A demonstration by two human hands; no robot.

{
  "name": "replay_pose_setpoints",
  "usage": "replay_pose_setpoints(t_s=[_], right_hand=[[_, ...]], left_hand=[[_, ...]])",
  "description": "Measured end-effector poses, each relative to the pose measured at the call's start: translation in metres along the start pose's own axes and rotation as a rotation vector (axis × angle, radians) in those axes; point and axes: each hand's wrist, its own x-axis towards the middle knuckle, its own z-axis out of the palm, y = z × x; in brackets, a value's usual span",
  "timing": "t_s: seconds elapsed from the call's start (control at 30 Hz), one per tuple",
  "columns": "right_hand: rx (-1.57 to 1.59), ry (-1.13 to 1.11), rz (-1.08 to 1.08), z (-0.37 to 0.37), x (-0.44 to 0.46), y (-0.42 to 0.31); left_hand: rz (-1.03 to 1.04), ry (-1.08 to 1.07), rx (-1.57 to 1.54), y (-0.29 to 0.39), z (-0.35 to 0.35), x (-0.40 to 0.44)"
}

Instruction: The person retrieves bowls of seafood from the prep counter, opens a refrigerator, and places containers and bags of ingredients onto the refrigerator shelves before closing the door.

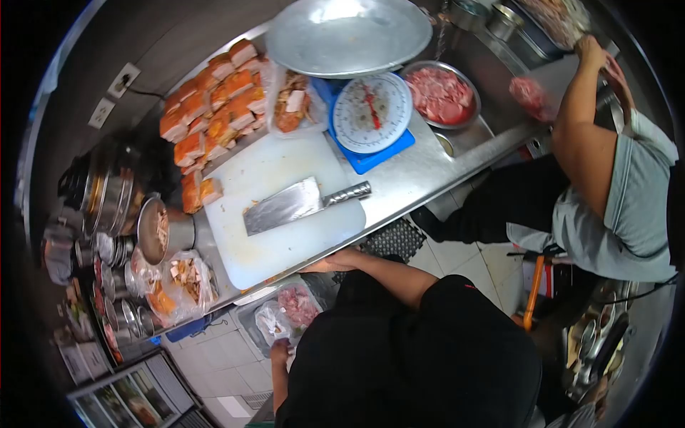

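Note:
Below the front edge of the counter is a clear plastic tub (pixel 249 329) with bagged pink meat (pixel 298 305) and a knotted white plastic bag (pixel 272 319) inside. My left hand (pixel 281 349) is closed at the tub's near rim, beside the white bag. My right hand (pixel 332 262) is at the counter edge, close to the tub's far end; its fingers are largely hidden. On the counter above, a cleaver (pixel 285 207) lies flat on a white cutting board (pixel 314 239), its handle pointing right.
Blocks of roast pork (pixel 214 103) are piled behind the board. A dial scale (pixel 372 113) with a wide metal pan (pixel 349 36) stands beside a bowl of raw meat (pixel 439 96). At right, a co-worker (pixel 606 178) reaches over the counter. A pot (pixel 165 232) stands left.

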Motion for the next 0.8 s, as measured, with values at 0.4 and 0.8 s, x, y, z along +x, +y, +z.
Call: replay_pose_setpoints(t_s=[0.4, 0.8], right_hand=[[0.077, 0.368, 0.165, -0.013, -0.054, -0.076], [-0.380, 0.155, 0.217, -0.018, -0.090, -0.142]], left_hand=[[0.101, -0.152, 0.203, 0.094, 0.017, 0.081], [-0.127, -0.066, 0.141, -0.098, 0.008, -0.017]])
